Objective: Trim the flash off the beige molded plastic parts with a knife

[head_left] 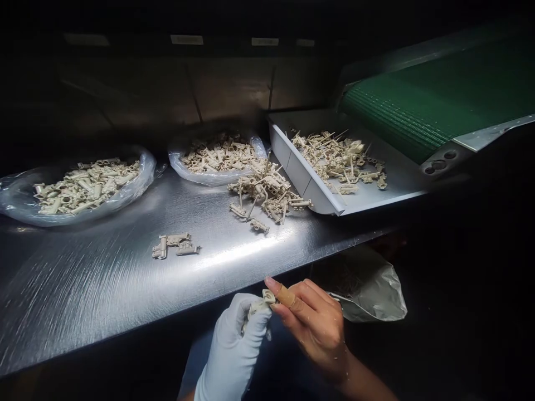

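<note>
My left hand (234, 340), in a white glove, is wrapped round a small beige plastic part (264, 301) in front of the metal table's front edge. My right hand (320, 317) is bare, with tan tape on one finger. Its taped index finger points out beside the part's upper end, and the fingertip below it sits close to the part; whether it touches or pinches anything is too small to tell. A loose pile of beige parts with thin sprues (271, 192) lies on the metal table (188, 284). A few separate parts (178, 245) rest left of it.
Two clear plastic bags of beige parts (90, 186) (221, 156) stand along the back. At right, a white tray (309, 178) holds more parts beneath a green conveyor belt (443, 100). An open bag (376, 287) hangs below the table edge.
</note>
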Demonstrator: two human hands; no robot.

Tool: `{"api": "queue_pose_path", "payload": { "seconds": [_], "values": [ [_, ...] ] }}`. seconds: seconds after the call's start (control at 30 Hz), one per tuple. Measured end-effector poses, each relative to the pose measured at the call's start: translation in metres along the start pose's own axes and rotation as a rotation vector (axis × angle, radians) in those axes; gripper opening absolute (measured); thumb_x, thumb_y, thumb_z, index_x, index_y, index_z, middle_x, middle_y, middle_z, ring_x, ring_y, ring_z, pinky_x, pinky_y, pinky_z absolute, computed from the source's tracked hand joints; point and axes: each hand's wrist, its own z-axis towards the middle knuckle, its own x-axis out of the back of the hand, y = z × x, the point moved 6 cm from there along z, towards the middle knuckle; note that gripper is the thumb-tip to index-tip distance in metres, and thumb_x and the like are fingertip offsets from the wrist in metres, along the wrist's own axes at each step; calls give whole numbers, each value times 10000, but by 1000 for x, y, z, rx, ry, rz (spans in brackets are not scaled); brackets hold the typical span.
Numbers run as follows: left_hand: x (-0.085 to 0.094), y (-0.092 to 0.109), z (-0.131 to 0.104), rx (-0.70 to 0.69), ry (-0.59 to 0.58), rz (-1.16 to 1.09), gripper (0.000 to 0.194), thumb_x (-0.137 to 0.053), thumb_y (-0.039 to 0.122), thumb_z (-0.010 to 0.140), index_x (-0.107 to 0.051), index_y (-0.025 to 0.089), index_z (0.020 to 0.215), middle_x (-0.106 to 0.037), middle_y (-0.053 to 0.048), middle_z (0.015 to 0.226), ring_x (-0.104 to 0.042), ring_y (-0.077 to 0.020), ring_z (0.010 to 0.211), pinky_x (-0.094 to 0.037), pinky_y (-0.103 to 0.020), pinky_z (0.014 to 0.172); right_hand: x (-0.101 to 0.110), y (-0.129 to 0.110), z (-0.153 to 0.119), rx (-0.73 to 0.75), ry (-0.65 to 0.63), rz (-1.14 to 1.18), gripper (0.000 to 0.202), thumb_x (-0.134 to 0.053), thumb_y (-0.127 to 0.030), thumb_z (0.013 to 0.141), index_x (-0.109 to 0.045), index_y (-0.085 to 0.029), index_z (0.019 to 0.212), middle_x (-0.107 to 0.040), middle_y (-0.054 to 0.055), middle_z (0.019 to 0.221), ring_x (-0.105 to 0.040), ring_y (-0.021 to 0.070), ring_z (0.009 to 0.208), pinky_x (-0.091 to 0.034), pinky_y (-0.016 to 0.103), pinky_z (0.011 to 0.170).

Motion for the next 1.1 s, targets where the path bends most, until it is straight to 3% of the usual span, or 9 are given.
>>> {"api": "queue_pose_path", "payload": {
  "seconds": [0.13, 0.23, 0.43, 0.57, 0.7, 0.87, 1.0, 1.1],
  "values": [
    [3, 11, -1, -158, -1, 117, 283, -608, 405, 1029, -676, 225, 823, -654, 15, 787, -607, -151, 703, -507, -245, 692, 3, -3, 3, 33, 2, -36, 459, -526, -266, 1100, -491, -251, 1558, -633, 21, 775, -521, 169, 682, -425, 297, 609],
    [4, 15, -2, -231, -50, 199, 220, -583, 329, 1046, -686, 236, 875, -662, 15, 816, -631, -151, 723, -521, -246, 714, 4, -5, 6, 72, -10, -129, 421, -520, -297, 1103, -549, -219, 1515, -619, 21, 748, -503, 171, 670, -401, 297, 604],
    [6, 18, 0, -271, -51, 288, 257, -552, 305, 1055, -639, 228, 826, -615, 20, 758, -592, -146, 663, -504, -239, 647, 5, -8, 10, 118, -50, -174, 299, -559, -260, 1086, -694, -145, 1328, -621, 12, 701, -496, 156, 632, -375, 298, 591],
    [5, 22, 0, -251, -60, 265, 277, -549, 342, 1054, -647, 227, 821, -640, 4, 760, -613, -160, 669, -508, -250, 656, 3, -5, 9, 85, -46, -86, 366, -509, -305, 1107, -629, -179, 1429, -620, 11, 720, -525, 162, 652, -411, 289, 594],
    [6, 22, -3, -190, -78, 238, 246, -572, 359, 1044, -687, 228, 871, -682, -24, 815, -652, -188, 732, -514, -275, 719, -1, -1, 6, 47, -13, -50, 480, -437, -396, 1123, -464, -243, 1577, -616, 19, 754, -531, 173, 672, -434, 295, 601],
    [7, 21, 1, -92, -87, 104, 304, -626, 421, 1013, -673, 222, 788, -632, -11, 766, -589, -181, 708, -471, -284, 700, -4, -1, 6, 36, -33, -21, 426, -473, -339, 1118, -540, -236, 1526, -609, 13, 730, -525, 170, 659, -420, 295, 590],
    [-6, 4, 4, 246, -307, -295, 462, -649, 586, 958, -584, 222, 680, -560, 17, 622, -509, -155, 573, -446, -284, 578, -4, 1, 7, 11, -35, 94, 400, -481, -345, 1115, -583, -234, 1485, -596, 3, 726, -527, 162, 661, -429, 284, 590],
    [-17, -4, 2, 362, -475, -411, 579, -519, 667, 987, -444, 250, 592, -355, 75, 409, -335, -114, 378, -356, -265, 426, -3, 4, 8, -14, -21, 128, 420, -502, -411, 1099, -584, -268, 1486, -585, -4, 728, -533, 155, 665, -447, 277, 599]
  ]
}}
